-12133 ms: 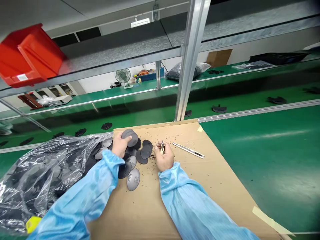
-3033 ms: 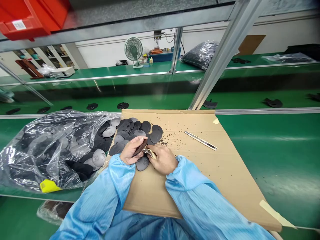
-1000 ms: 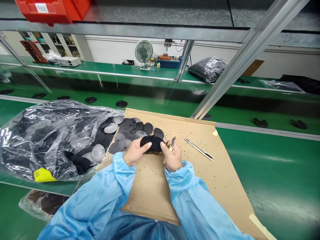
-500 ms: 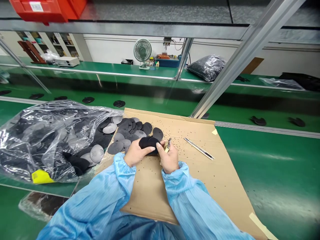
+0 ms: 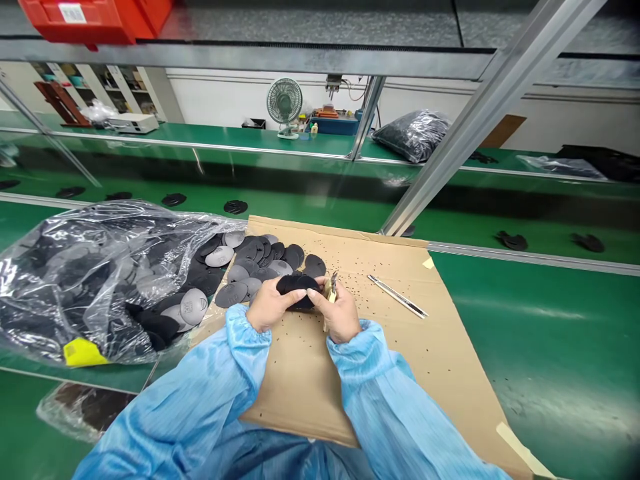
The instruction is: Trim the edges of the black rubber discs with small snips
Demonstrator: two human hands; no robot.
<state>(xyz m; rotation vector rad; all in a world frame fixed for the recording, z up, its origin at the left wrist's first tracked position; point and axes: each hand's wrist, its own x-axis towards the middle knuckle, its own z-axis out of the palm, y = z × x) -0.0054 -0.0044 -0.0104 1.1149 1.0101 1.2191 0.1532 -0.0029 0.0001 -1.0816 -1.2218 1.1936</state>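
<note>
Several black oval discs [image 5: 294, 285], fanned over one another, are gripped by my left hand [image 5: 270, 305], its thumb on top. From the other side my right hand [image 5: 341, 312] presses its thumb on the discs' near edge. Tucked in that same hand is a small pair of nippers [image 5: 331, 291] with pale yellow handles, jaws pointing away from me. Beneath both hands lies a cardboard sheet [image 5: 305, 380] sprinkled with tiny black scraps. Loose grey and black discs [image 5: 250, 267] are piled just beyond and left of my left hand.
A clear plastic bag [image 5: 100, 280] full of discs spills open at the left. On the right of the cardboard rests a slim cutter knife [image 5: 397, 296]. Behind, a green conveyor belt [image 5: 310, 193] carries small groups of black discs. A metal post [image 5: 450, 147] slants up at right.
My right hand has turned the nippers more upright and shifted slightly; its thumb has slid left along the discs. Disc groups on the belt have moved a little left.
</note>
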